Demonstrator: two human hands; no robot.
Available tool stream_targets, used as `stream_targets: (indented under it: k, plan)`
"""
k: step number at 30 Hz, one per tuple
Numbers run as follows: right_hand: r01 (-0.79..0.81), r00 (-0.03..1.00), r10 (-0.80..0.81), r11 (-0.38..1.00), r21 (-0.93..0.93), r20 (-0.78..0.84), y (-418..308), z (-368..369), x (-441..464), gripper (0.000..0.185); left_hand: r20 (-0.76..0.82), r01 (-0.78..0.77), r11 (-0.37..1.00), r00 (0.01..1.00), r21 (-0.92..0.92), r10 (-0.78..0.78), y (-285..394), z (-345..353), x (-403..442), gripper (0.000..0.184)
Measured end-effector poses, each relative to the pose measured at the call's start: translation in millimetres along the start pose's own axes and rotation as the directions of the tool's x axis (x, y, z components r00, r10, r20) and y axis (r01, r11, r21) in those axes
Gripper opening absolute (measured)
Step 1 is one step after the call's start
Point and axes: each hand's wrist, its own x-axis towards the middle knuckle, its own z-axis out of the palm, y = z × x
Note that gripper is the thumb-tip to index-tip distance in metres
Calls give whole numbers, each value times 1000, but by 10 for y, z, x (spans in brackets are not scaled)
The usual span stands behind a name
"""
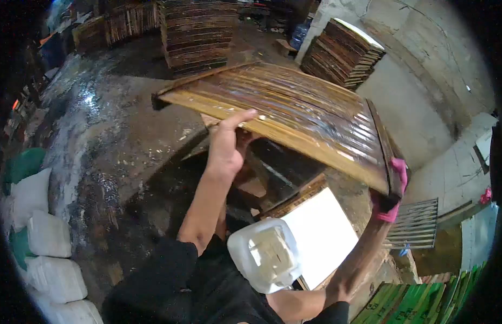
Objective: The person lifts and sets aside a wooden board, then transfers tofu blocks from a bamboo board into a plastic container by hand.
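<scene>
A wide slatted wooden tray (pixel 294 108) with wet, glossy slats is held up in front of me, tilted. My left hand (pixel 228 143), bare, grips its near edge left of the middle, thumb on top and the other fingers hidden beneath. At the near right corner my right hand (pixel 394 186), in a pink glove, is closed around the frame. Below the tray, close to my body, a translucent plastic container (pixel 264 256) holds some pale liquid. A white flat sheet (pixel 321 237) lies on a wooden frame beside it.
Tall stacks of wooden trays (pixel 199 35) and another stack (pixel 343 54) stand at the back. A blue water bottle (pixel 299 36) is between them. White sacks (pixel 48 235) line the left side. Green slatted pieces (pixel 407 302) and a metal grate (pixel 412 224) are at the right. The floor looks wet.
</scene>
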Motion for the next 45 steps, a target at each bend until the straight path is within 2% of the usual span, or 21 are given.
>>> stream_targets:
  k: [4, 5, 7, 9, 10, 11, 15, 17, 19, 20, 23, 24, 29, 31, 33, 35, 38, 40, 42, 43, 45]
  plan:
    - [36, 993, -37, 999, -19, -111, 83, 1391, 651, 21, 3, -31, 995, 999, -91, 31, 340, -669, 734, 21]
    - [-45, 997, 45, 999, -1, -61, 118, 1607, 764, 23, -121, -66, 996, 991, -68, 58, 416, -807, 880, 20]
    - [-346, 937, 336, 929, 132, 98, 171, 2011, 1081, 28, -81, -87, 992, 994, -94, 79, 494, -1241, 1319, 17]
    - [-330, 941, 309, 927, 180, 136, 624, 2475, 1339, 28, -210, -103, 991, 974, -89, 83, 556, -1523, 1640, 16]
    - [-367, 930, 360, 923, 111, 79, 729, 2704, 1371, 26, -76, 12, 997, 997, -73, -18, 609, -1885, 1862, 16]
    - [-409, 913, 408, 912, 46, 17, 832, 2930, 1407, 25, -212, -38, 998, 977, -44, 28, 588, -1971, 1997, 18]
    - [-323, 942, 297, 931, -172, -159, 1739, 3565, 1534, 38, -178, 55, 994, 983, 99, -37, 326, -2970, 2565, 32]
    - [-382, 922, 368, 808, -448, -122, 1735, 3704, 1435, 67, -65, -33, 825, 994, 564, 84, 250, -3027, 2396, 37]
    - [-346, 907, 412, 620, -704, -83, 1716, 3751, 1385, 69, -68, 35, 720, 998, 694, 18, 195, -2853, 2074, 42]
    - [-51, 844, 479, 521, -852, 243, 1661, 3661, 1446, 57, -94, 110, 730, 994, 675, -63, 157, -2800, 1929, 45]
    - [23, 876, 364, 624, -781, 316, 1427, 3306, 1255, 38, 8, 81, 520, 986, 850, -167, -85, -4386, 2808, 43]
    - [45, 889, 316, 660, -750, 331, 1223, 3159, 1204, 40, -22, 97, 623, 992, 776, -127, -162, -4050, 2471, 41]
    - [-66, 882, 392, 651, -756, 261, 548, 1833, 781, 46, -262, 316, 494, 949, 810, -177, -52, -4365, 2609, 39]
    - [-282, 855, 513, 579, -765, 73, 342, 1096, 425, 43, -238, 288, 339, 954, 896, -181, 66, -4456, 2595, 40]
    - [-236, 938, 344, 573, -785, -31, 235, 223, -85, 42, -214, 248, 157, 955, 956, -203, 157, -4569, 2542, 41]
    - [-433, 901, 288, 609, -665, -323, 107, -659, -759, 41, -205, 212, 15, 957, 977, -207, 224, -4665, 2481, 41]
    - [-699, 605, 173, 584, -414, -778, -23, -1733, -2154, 44, -209, 156, -266, 960, 951, -187, 323, -4809, 2308, 43]
    - [-815, 476, 235, 481, -324, -847, 342, -2301, -2831, 36, -297, 224, -361, 942, 905, -159, 549, -4674, 2417, 44]
    - [-851, 323, 311, 508, -131, -894, 731, -2456, -3751, 36, -474, 487, 219, 873, 845, -111, 819, -4777, 2449, 45]
    - [-846, 332, 333, 519, -122, -883, 1033, -2532, -4181, 36, -556, 523, 509, 825, 684, -101, 912, -4832, 2498, 45]
    - [-823, 244, 379, 567, 16, -893, 1599, -2520, -4775, 38, -623, 408, 522, 701, 749, 347, 986, -4534, 2330, 39]
